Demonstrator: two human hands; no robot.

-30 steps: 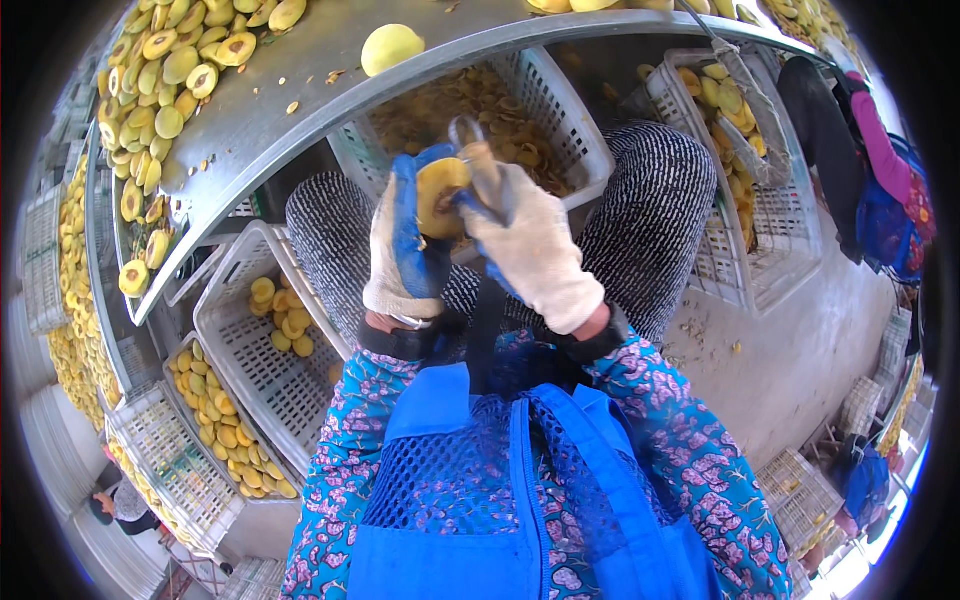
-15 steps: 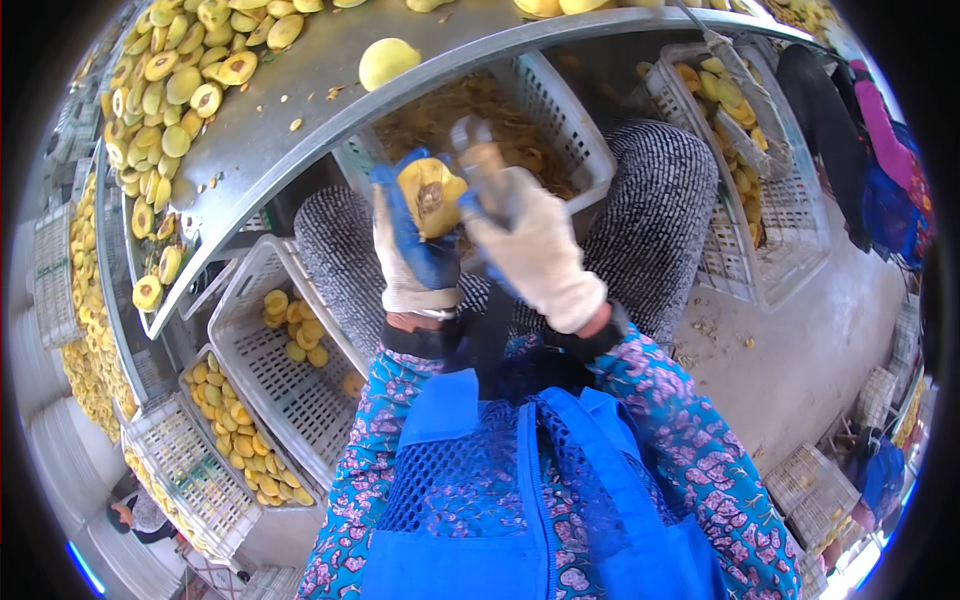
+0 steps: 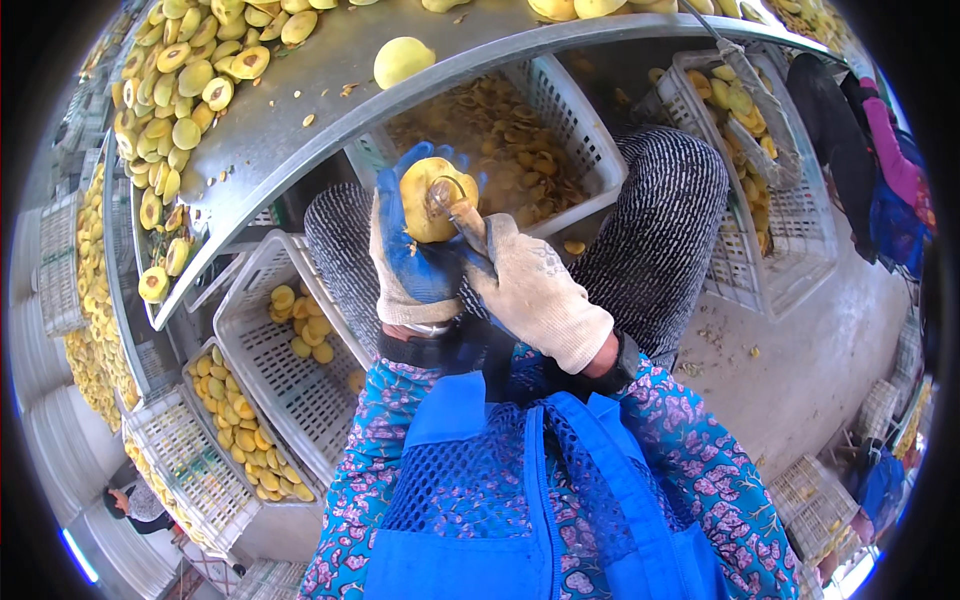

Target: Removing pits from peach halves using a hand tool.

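My left hand [image 3: 408, 245], in a white glove with a blue coated palm, grips a yellow peach half [image 3: 425, 218] with its cut face up. My right hand [image 3: 535, 290], in a similar glove, is closed round the wooden handle of a small pitting tool [image 3: 465, 217]. The tool's curved metal end sits in the brown middle of the peach, around the stone area. Both hands are close together above my lap. Just beyond them, under the metal table [image 3: 330, 100], a white crate [image 3: 585, 120] holds many brownish-yellow scraps.
Halved peaches [image 3: 165, 90] are heaped at the table's far left, and one pale peach [image 3: 403, 62] lies near its edge. On my left stands a crate [image 3: 290, 390] with several peach pieces, beside a fuller one [image 3: 240, 425]. Another crate [image 3: 740, 260] stands right of my knee.
My right hand has turned the tool's metal end down into the peach half, where before it pointed away above it. My left hand still holds the peach in nearly the same place.
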